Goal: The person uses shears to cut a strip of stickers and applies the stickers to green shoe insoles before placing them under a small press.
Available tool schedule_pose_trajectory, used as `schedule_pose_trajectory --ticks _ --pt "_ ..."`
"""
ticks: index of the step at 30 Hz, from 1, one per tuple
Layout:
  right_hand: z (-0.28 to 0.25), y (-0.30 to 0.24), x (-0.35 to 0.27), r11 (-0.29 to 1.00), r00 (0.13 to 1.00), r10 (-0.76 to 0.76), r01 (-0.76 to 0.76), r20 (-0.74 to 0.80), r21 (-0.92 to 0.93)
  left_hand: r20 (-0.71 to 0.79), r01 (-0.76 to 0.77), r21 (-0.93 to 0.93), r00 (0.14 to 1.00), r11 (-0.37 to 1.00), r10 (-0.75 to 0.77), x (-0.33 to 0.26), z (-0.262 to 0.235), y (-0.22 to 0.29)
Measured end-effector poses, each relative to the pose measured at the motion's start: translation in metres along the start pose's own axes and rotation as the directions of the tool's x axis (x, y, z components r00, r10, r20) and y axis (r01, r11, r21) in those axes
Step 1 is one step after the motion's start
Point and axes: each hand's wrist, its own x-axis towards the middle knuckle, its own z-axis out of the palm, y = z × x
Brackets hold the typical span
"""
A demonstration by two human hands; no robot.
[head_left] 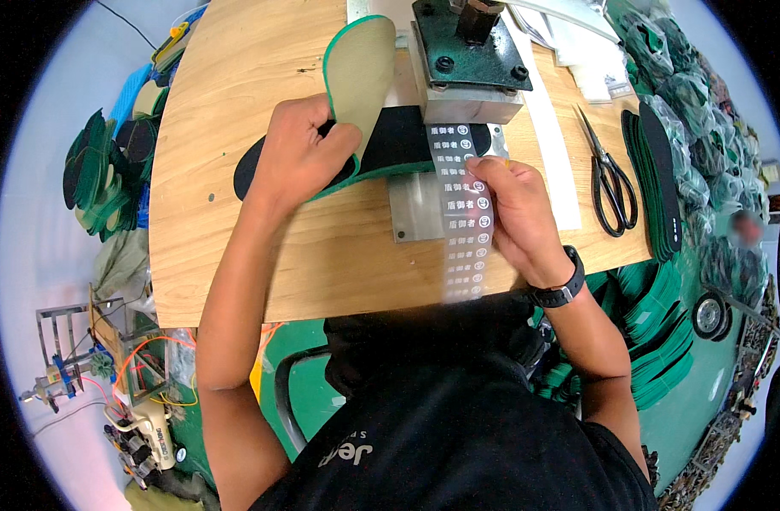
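Green-edged foam is what I've got under my left hand [300, 157] right now: fingers curled down over a black insole [398, 140] lying flat on the wooden bench [236, 255], pinning it, with a second insole [360, 72], tan face up, propped against my knuckles just beyond my fingertips. Off past my left elbow there's a whole heap of green insoles [100, 179] on the floor.

Black one's toe end runs to the right, under the metal press [466, 60] sitting just ahead of both hands. These things are light and floppy, so I'd say pressing flat on the middle beats pinching an edge, or it'll curl and slide on the wood.

My right hand [513, 213] is nearly closed, thumb and fingers pinching the clear label strip [466, 204] that hangs from the press down toward me. Thin, slick film, probably creases easily, so I'd grip it by the edges.

Further right of that hand: black scissors [611, 183], then a stack of insoles [658, 179] on edge.
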Motion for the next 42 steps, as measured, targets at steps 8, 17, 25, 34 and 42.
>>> schedule_pose_trajectory --ticks 8,17,25,34,42 --pt "0.002 -0.003 0.002 1.0 1.0 0.021 -0.021 -0.009 -0.003 0.015 -0.064 0.027 0.998 0.998 0.064 0.0 0.002 -0.009" --pt "0.008 -0.003 -0.001 0.999 1.0 0.014 -0.013 -0.02 0.044 0.052 -0.091 0.143 0.995 0.985 0.085 0.0 0.002 -0.004" --pt "0.002 -0.003 0.002 0.999 1.0 0.028 -0.028 0.004 0.018 0.082 -0.198 0.404 0.98 0.893 0.18 0.0 0.016 0.006" --pt "-0.016 -0.011 -0.031 0.978 0.959 -0.147 0.178 -0.241 0.112 0.109 -0.009 0.143 0.994 0.99 -0.006 -0.001 0.006 0.009" --pt "-0.001 -0.011 -0.004 0.997 0.997 0.02 -0.014 -0.076 0.072 -0.181 0.136 -0.229 0.967 0.964 -0.179 -0.003 0.001 0.001"
